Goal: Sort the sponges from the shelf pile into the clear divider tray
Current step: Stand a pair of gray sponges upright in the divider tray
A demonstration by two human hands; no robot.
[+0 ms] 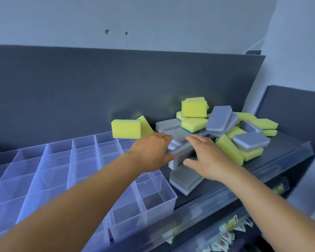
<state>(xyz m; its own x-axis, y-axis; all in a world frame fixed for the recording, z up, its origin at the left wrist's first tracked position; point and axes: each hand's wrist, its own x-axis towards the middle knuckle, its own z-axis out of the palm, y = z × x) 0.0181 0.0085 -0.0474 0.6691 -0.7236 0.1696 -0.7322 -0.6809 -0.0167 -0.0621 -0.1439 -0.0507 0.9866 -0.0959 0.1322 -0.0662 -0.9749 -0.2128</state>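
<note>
A pile of yellow sponges [194,108] and grey sponges [219,119] lies on the dark shelf [280,160] at the right. The clear divider tray [49,171] fills the left of the shelf; its visible compartments hold nothing. One yellow sponge [126,128] stands at the tray's far right corner. A grey sponge [182,155] sits tilted between my hands. My left hand [151,151] grips its left end and my right hand [205,157] presses its right side with fingers spread. Another grey sponge [186,180] lies flat just below.
The dark back panel [116,91] rises behind the shelf. A clear front lip [235,195] runs along the shelf's edge. Packaged goods [229,228] show on the lower level at bottom right. A second dark shelf section [298,110] stands at the far right.
</note>
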